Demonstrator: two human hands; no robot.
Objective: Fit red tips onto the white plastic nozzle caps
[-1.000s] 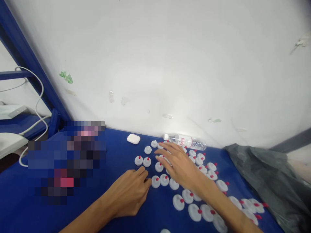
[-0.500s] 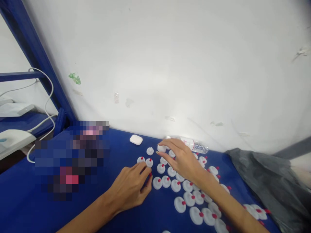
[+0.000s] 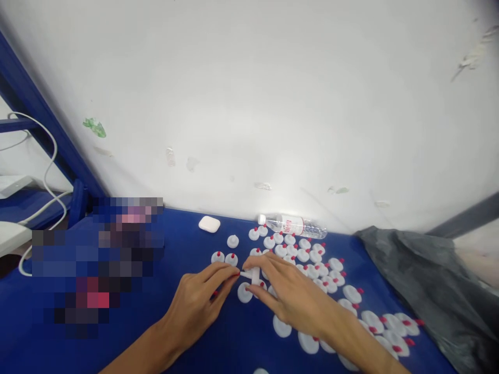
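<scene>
My right hand (image 3: 286,285) grips the rim of a white nozzle cap (image 3: 255,276), turned on its side with its spout toward the left. My left hand (image 3: 202,296) is closed in a pinch at the spout's end, on what looks like a small red tip (image 3: 237,273), mostly hidden by the fingers. More red shows under that hand. Around and beneath my right hand lie many white nozzle caps with red tips (image 3: 303,255). A white nozzle cap without a red tip (image 3: 233,241) stands behind my hands.
A clear plastic bottle (image 3: 292,225) lies along the white wall. A white rounded case (image 3: 209,224) rests on the blue surface (image 3: 183,239). Dark grey cloth or plastic (image 3: 429,291) covers the right side. Blue frame bars and a white cable (image 3: 49,179) are at left, near a pixelated patch.
My right hand has closed on a white nozzle cap and moved down toward my left hand. The left fingers now meet its spout. The view has shifted slightly.
</scene>
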